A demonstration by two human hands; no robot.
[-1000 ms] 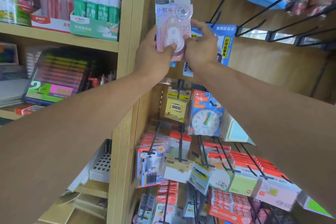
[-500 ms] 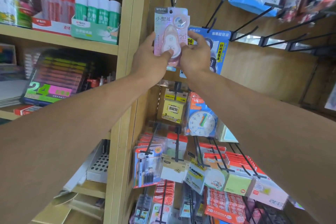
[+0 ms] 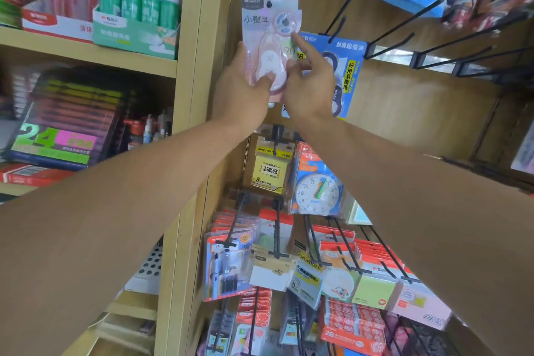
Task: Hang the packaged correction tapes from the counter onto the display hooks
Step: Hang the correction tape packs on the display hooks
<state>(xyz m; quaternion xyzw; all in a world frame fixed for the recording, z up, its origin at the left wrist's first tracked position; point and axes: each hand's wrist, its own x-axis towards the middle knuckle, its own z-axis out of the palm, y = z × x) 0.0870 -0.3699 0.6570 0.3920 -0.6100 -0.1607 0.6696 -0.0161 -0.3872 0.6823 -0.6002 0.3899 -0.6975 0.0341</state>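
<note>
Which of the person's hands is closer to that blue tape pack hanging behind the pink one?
The right hand. It lies directly in front of the blue tape pack, overlapping it. The left hand grips the pink correction tape package on its far side.

Bright, even light; motion blur and wide-angle bending toward edges.
</note>
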